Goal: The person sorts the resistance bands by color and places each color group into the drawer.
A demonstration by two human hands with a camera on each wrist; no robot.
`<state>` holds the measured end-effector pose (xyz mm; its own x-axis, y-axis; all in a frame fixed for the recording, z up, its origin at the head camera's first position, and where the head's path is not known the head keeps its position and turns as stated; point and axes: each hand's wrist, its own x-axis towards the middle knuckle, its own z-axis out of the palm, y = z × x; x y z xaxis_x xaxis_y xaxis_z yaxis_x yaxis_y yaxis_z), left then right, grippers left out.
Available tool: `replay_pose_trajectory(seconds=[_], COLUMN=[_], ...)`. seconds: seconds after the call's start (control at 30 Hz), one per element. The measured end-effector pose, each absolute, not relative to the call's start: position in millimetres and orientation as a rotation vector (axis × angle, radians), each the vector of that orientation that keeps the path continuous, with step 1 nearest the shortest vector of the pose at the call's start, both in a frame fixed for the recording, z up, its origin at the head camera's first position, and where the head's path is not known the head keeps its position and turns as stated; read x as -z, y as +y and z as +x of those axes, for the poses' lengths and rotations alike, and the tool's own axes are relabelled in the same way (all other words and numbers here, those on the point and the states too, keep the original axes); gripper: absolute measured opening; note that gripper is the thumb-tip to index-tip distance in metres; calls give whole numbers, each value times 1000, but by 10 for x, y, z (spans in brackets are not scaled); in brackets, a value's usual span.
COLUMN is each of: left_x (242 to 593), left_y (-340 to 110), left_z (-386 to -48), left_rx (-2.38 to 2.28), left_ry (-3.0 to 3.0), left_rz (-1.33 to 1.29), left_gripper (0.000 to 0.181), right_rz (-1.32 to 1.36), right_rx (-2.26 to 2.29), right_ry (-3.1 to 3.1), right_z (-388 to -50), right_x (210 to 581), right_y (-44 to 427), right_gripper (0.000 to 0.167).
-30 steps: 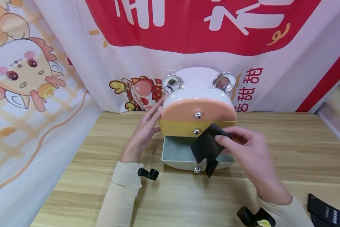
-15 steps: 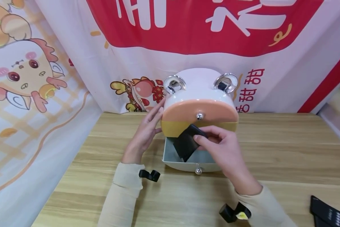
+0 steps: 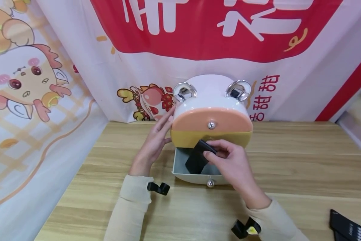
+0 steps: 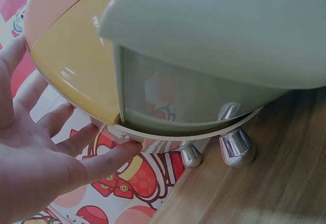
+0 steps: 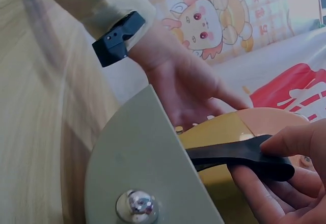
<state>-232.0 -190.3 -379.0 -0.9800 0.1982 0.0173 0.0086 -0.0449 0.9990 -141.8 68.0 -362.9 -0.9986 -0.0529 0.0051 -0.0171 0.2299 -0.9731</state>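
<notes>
A small frog-shaped drawer cabinet (image 3: 210, 100) stands on the table, its top drawer peach and its middle one yellow. The pale green bottom drawer (image 3: 191, 178) is pulled out. My right hand (image 3: 233, 164) pinches a folded black strip of soft material (image 3: 196, 159) between thumb and fingers, and the strip's lower end is inside the drawer. In the right wrist view the black strip (image 5: 239, 154) is doubled over and passes behind the drawer's front panel (image 5: 142, 163). With its fingers extended, my left hand (image 3: 153, 144) rests against the cabinet's left side; the fingertips (image 4: 133, 146) touch its edge.
Black flat pieces with white print (image 3: 350, 227) lie at the table's right front. A printed cloth backdrop (image 3: 144, 67) rises behind the cabinet. Silver round ears (image 3: 238, 90) stick up from its top, and a silver knob (image 3: 210, 183) projects from the pulled-out drawer.
My right hand has moved left and down, bringing the black strip from over the drawer's right part into it. The left hand stays against the cabinet.
</notes>
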Motion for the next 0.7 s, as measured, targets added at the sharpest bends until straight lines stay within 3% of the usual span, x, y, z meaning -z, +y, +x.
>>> replay_pose_trajectory(seconds=[0.7], left_x=[3766], left_y=[-1911], left_z=[-2302], left_rx=[-2131], left_ry=[2100], left_rz=[219], left_gripper=[51], right_rz=[-119], right_rx=[1566], right_ry=[2965], right_z=[-1387], right_x=[3840], right_y=[913], right_gripper=[14])
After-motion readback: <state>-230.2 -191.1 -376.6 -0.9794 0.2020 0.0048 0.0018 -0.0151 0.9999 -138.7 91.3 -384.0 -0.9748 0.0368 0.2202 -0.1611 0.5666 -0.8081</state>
